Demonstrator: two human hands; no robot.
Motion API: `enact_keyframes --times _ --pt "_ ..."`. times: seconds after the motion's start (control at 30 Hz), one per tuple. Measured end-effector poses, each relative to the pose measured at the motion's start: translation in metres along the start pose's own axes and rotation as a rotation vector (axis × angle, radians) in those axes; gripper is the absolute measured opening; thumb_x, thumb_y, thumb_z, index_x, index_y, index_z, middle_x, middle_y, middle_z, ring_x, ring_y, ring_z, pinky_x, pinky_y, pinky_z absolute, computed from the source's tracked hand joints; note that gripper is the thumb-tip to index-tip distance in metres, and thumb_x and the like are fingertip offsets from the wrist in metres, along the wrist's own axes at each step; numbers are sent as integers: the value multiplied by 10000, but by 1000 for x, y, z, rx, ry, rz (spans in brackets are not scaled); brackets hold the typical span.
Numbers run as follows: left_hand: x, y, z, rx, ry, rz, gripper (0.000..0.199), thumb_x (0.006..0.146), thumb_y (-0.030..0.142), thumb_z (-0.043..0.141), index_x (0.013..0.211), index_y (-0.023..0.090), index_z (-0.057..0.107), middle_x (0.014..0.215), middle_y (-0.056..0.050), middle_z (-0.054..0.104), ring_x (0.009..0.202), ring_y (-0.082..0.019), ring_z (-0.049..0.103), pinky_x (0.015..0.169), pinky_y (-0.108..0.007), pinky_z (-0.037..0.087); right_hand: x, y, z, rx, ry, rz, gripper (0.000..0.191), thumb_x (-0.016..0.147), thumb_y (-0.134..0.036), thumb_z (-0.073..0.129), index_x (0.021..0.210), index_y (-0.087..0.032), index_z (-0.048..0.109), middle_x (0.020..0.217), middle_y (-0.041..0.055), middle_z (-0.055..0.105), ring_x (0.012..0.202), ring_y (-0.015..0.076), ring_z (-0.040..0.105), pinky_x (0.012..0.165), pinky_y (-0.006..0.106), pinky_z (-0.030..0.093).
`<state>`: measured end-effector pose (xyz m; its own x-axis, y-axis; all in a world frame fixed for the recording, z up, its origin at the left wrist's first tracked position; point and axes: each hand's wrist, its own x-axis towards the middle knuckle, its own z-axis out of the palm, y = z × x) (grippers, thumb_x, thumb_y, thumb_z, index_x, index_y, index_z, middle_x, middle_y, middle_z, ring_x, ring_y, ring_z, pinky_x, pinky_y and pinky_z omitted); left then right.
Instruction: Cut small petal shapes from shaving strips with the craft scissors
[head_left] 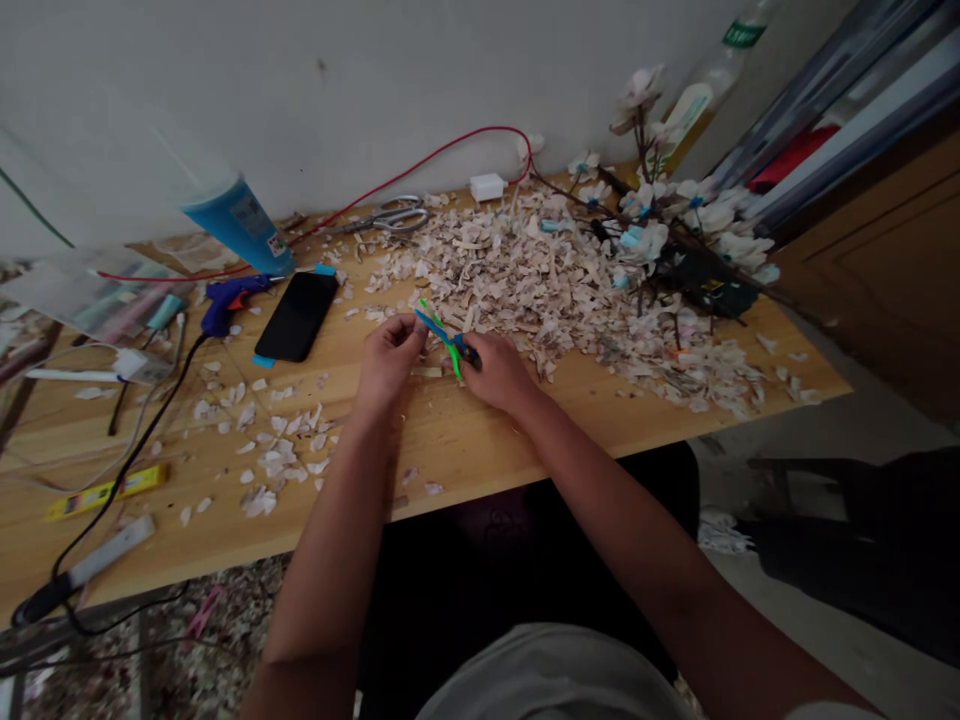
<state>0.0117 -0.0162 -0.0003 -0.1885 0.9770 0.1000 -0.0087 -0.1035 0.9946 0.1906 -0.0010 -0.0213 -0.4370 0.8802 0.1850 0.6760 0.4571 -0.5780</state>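
Note:
Above the table's near side, my right hand (495, 370) is closed around the dark handle of small scissors (453, 346) with bright blue and green parts that cross each other. The blue part points up and left to the fingertips of my left hand (391, 355). My left thumb and fingers are pinched together, and whatever is between them is too small or hidden to make out. Just beyond both hands spreads a heap of dry, pale petal-like scraps (517, 265).
A black phone (297, 316), blue glue gun (225, 303) and blue tube (244, 225) stand left. Metal scissors (401, 214) and a white charger (487, 187) lie at the back. Flowering branches (675, 225) and a bottle (694, 100) occupy the right. Cables (135, 470) cross the left side.

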Motion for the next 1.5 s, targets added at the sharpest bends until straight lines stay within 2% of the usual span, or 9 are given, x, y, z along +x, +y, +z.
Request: enact_keyframes --times 0.1,0.23,0.4,0.77,0.97,1.1,1.2,1.37,1.5 --pt "0 0 2 -75 -7 -53 190 796 354 784 764 181 712 645 16 602 563 -89 525 566 -214 438 1 1 1 -9 0 9 97 875 -232 580 934 -186 642 911 82 681 865 227 559 780 345 353" --pt "-2 -2 10 -388 35 -170 200 753 316 833 766 187 681 649 28 588 579 -78 536 581 -196 461 1 2 3 -30 22 20 138 867 -207 570 976 -188 652 937 87 690 895 237 571 818 358 365" --pt "-7 -2 18 -568 80 -269 234 746 308 848 798 196 648 776 7 678 677 -91 631 636 -196 514 0 3 3 -41 12 17 161 876 -222 566 1004 -182 655 954 96 691 916 247 581 827 363 374" --pt "0 -7 16 -370 149 -148 194 766 274 828 781 173 663 724 13 671 611 -74 617 657 -205 532 -1 1 0 -46 -11 4 142 868 -246 572 983 -188 634 954 95 672 931 251 561 833 369 363" --pt "0 -4 7 -93 149 65 164 796 293 799 829 172 693 719 2 682 623 -95 632 634 -218 512 0 1 -1 -35 -34 19 138 867 -210 550 967 -187 643 937 88 671 896 238 554 806 356 359" --pt "0 2 5 -13 129 102 140 787 257 807 817 178 696 691 5 679 620 -95 624 624 -210 499 0 3 1 -30 -5 7 151 875 -239 564 991 -185 644 955 91 670 913 243 552 820 361 363" --pt "-1 3 8 -126 131 35 163 772 273 824 837 187 702 707 6 686 623 -91 623 641 -208 515 0 4 2 -25 5 4 158 872 -219 553 996 -184 645 954 92 671 914 244 555 813 359 366" --pt "-3 0 16 -492 104 -261 177 776 269 823 794 176 675 721 2 688 637 -80 638 677 -192 548 0 2 2 -38 -1 19 138 873 -198 546 974 -187 639 960 96 684 921 244 569 823 363 367" --pt "-4 0 18 -557 103 -321 160 788 225 811 759 171 664 672 16 658 601 -62 610 641 -160 536 0 2 2 -56 -1 17 143 878 -201 547 983 -179 641 972 104 690 932 248 577 819 363 366"
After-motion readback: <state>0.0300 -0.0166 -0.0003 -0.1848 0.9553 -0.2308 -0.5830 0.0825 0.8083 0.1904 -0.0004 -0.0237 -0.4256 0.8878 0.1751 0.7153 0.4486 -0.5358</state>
